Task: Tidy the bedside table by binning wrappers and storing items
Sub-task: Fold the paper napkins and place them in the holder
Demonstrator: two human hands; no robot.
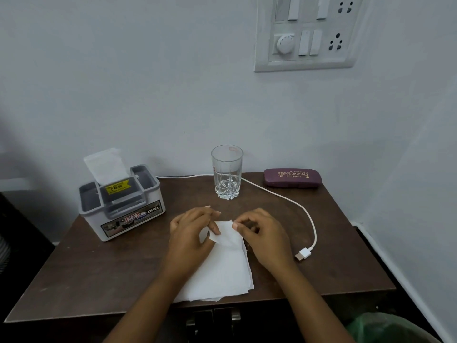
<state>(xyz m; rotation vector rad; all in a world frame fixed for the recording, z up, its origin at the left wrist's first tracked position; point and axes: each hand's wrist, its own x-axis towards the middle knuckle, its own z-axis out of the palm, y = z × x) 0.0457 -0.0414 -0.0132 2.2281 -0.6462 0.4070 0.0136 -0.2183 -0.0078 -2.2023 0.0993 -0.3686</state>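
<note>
A white tissue (222, 266) lies flat on the dark wooden bedside table (99, 268), reaching the front edge. My left hand (190, 233) pinches the tissue's far left corner and lifts it. At the far right corner my right hand (262, 233) has its fingertips closed on the tissue's edge. Behind my hands stands an empty clear glass (227, 172). At the back left sits a grey tissue box (121, 206) with a tissue sticking up. A maroon spectacle case (293, 178) rests at the back right.
A white USB cable (306, 219) curves from the wall behind the glass to a plug near my right hand. A green-lined bin (385, 328) stands at the lower right beside the table. A switchboard (306, 33) is on the wall above. Drawer handles (212, 318) show below the front edge.
</note>
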